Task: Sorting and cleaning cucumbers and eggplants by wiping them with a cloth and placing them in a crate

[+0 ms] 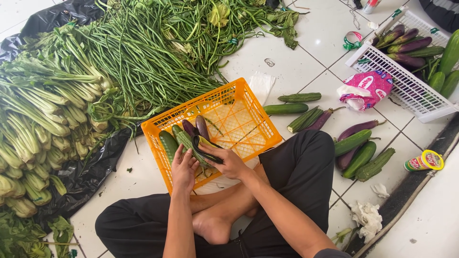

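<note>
Orange plastic lattice crate (248, 119) on white tiled floor (296, 67): near-left corner filled with few cucumbers and purple eggplants, rest of crate empty. Left hand (184, 169) flat, fingers on green ridged gourd (186, 140) in crate. Right hand (228, 161) closed around dark eggplant (206, 147) over crate. More loose vegetables (356, 153) right of crate, unsorted. Left of crate greens crowd rim; right side has free floor.

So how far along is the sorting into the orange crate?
Done: a few cucumbers and eggplants lie in the orange crate. In hand: the right hand grips a dark eggplant; the left hand steadies the pile. Left: loose vegetables on the floor.
</note>
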